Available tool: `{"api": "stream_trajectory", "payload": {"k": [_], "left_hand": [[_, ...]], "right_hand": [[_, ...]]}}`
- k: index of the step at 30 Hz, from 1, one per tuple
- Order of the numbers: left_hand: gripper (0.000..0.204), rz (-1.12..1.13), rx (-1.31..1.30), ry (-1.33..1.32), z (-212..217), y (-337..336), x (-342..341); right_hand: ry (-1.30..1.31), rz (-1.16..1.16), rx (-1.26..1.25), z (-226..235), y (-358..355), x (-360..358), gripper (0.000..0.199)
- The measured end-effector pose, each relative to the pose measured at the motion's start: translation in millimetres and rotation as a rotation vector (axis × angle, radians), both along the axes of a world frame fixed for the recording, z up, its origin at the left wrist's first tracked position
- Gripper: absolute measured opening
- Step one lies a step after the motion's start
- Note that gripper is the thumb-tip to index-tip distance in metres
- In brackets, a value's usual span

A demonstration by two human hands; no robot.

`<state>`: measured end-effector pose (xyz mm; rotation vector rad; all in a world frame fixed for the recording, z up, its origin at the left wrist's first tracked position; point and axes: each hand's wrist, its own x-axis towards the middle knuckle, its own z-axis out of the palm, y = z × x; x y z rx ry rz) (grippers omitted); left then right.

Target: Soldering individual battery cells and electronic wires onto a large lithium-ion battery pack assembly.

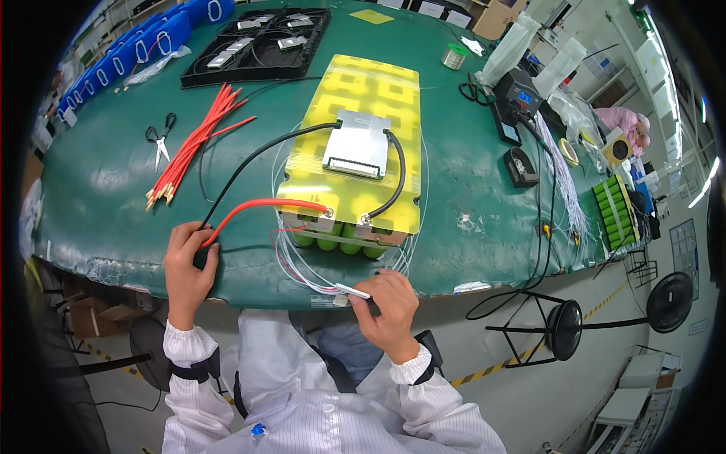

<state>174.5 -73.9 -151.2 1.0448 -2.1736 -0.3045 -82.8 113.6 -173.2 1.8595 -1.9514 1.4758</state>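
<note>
A battery pack of green cells with yellow insulating sheet (321, 178) lies in front of me on the bench. On top sits a silver circuit module (363, 135) with a long pin socket on its near edge. My left hand (189, 268) is closed around the free ends of a red cable (265, 203) and a black cable (265, 155). The red one is fixed to the pack's front tab; the black one comes from the module. My right hand (389, 306) pinches a white multi-pin connector (352, 290) at the bench edge. Thin white wires (291, 265) run from it to the pack.
Scissors (160, 142) and loose red cables (195, 147) lie left of the pack. A black tray (255, 72) of modules and blue bins (125, 54) stand behind. Rightward are a soldering station (518, 91), solder spool (454, 57), parts box (520, 168) and another pack (614, 212). A person (624, 125) is beyond.
</note>
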Motion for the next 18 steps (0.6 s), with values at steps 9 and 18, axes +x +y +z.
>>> {"api": "stream_trajectory", "payload": {"k": [9,18], "left_hand": [[0.066,-0.160,0.235,0.177,42,4,17],[0.061,-0.409,-0.071,0.081,105,19,-68]], "right_hand": [[-0.334,0.081,-0.067,43,28,-35,0.048],[-0.342,0.041,-0.114,83,-34,-54,0.051]]}}
